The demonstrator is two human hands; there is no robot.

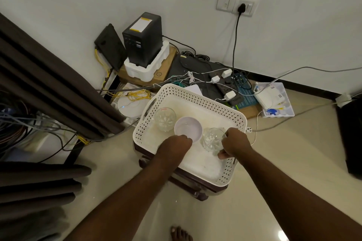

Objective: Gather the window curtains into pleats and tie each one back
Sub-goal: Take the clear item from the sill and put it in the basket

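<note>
A dark brown curtain (58, 88) hangs in folds at the left, its hem near the floor; more brown folds (39, 184) lie lower left. Both hands are away from it, inside a white perforated basket (195, 94) on a dark stool. My left hand (176, 143) grips the near rim of a white bowl (189, 127). My right hand (234, 143) holds a clear glass bowl (212, 139) by its right side. A second clear glass bowl (164, 118) stands at the basket's left.
A black tower unit (143, 39) in white foam on a cardboard box, a power strip (223, 84) with white chargers, tangled cables, a round white device (130, 107) and a clear plastic box (274, 100) crowd the floor by the wall. My bare foot (180, 234) is on the tiles.
</note>
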